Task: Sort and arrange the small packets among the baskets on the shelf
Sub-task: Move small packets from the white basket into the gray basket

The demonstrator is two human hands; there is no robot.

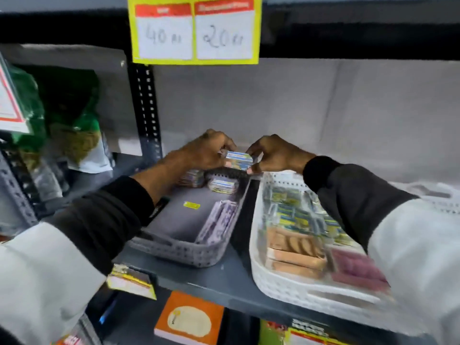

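Note:
Both hands hold a small stack of blue-and-yellow packets [238,159] above the far end of the grey basket [189,255]. My left hand [209,151] grips its left end and my right hand [272,155] pinches its right end. Inside the grey basket, more blue-and-yellow packets [221,186] lie at the back, purple packets [219,221] lean along its right wall, and a yellow tag [191,204] rests on its floor. The white basket [281,282] to the right holds several blue-and-yellow packets [296,215], tan biscuit packs [293,252] and dark red packs [356,270].
A yellow price sign [195,29] hangs from the shelf above. Green bags [72,120] stand on the left shelf section behind a perforated upright [146,110]. An orange box [189,319] sits on the shelf below. A label [129,280] hangs on the shelf's front edge.

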